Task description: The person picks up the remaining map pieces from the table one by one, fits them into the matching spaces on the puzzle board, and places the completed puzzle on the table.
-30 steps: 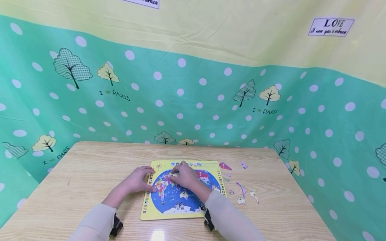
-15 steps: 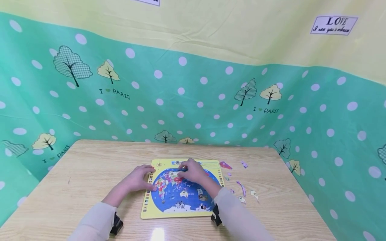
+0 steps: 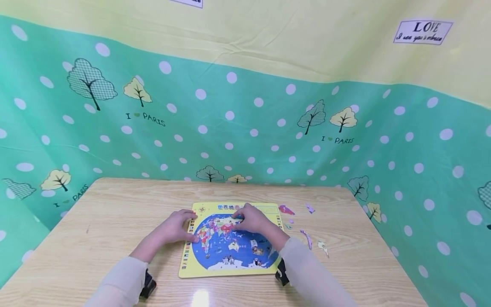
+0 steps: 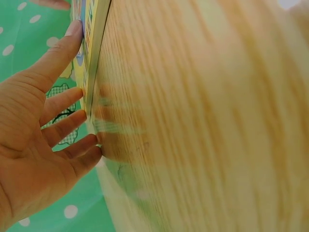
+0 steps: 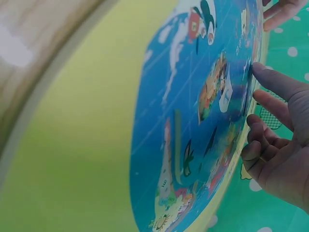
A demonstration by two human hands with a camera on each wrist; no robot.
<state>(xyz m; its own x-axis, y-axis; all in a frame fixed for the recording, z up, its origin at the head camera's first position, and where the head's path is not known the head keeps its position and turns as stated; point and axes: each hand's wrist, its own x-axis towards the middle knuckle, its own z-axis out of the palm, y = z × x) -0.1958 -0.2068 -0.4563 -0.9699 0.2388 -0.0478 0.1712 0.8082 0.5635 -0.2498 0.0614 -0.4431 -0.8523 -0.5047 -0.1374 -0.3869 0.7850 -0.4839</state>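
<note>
A yellow-bordered world map puzzle board (image 3: 186, 273) lies on the wooden table. My left hand (image 3: 177, 226) rests at its left side, thumb on the map's edge and the other fingers spread along the border. In the left wrist view these fingers (image 4: 65, 128) are nearly straight against the board's side. My right hand (image 3: 254, 221) is over the upper middle of the map, with thumb and forefinger tips touching it around a pale piece area above the red one (image 3: 226, 228). Seen from the right wrist, thumb and forefinger (image 5: 271, 107) stand apart at the surface, the remaining fingers bent.
Several loose puzzle pieces lie right of the board: a red one (image 3: 286, 209), a small purple one (image 3: 310, 208), a long purple one (image 3: 306, 238) and a cream one (image 3: 323, 247). The right sleeve (image 3: 307, 266) covers part of that side. A polka-dot cloth (image 3: 245, 140) hangs behind the table.
My right hand has slid rightward across the upper map, uncovering the red and pale areas. Its sleeve now hides some loose pieces. The left hand has stayed in place.
</note>
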